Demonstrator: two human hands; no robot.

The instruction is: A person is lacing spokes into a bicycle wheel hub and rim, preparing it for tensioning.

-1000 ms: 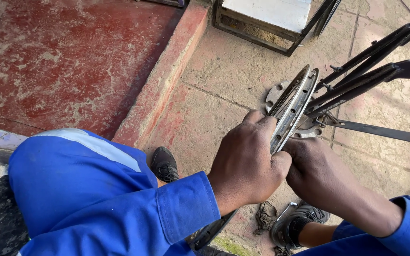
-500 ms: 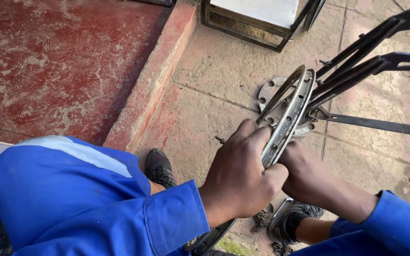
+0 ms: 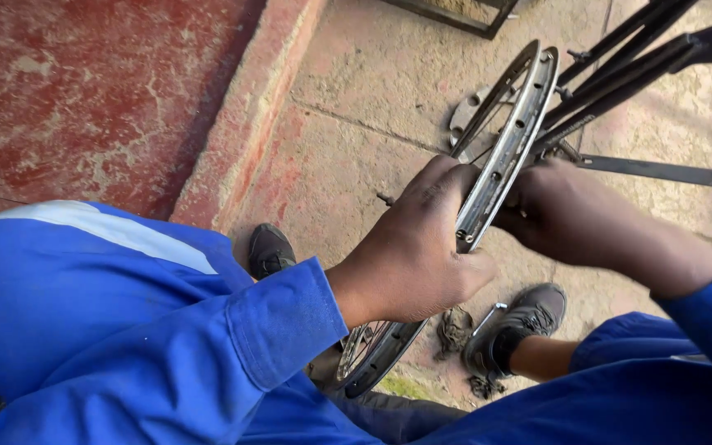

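Bare, holed metal wheel rim (image 3: 500, 140), edge-on

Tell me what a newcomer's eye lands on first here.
A bare metal rim stands on edge at centre. The left hand wraps over it; the right hand is at its far side. Blue sleeves fill the foreground, and a dark frame crosses the upper right.
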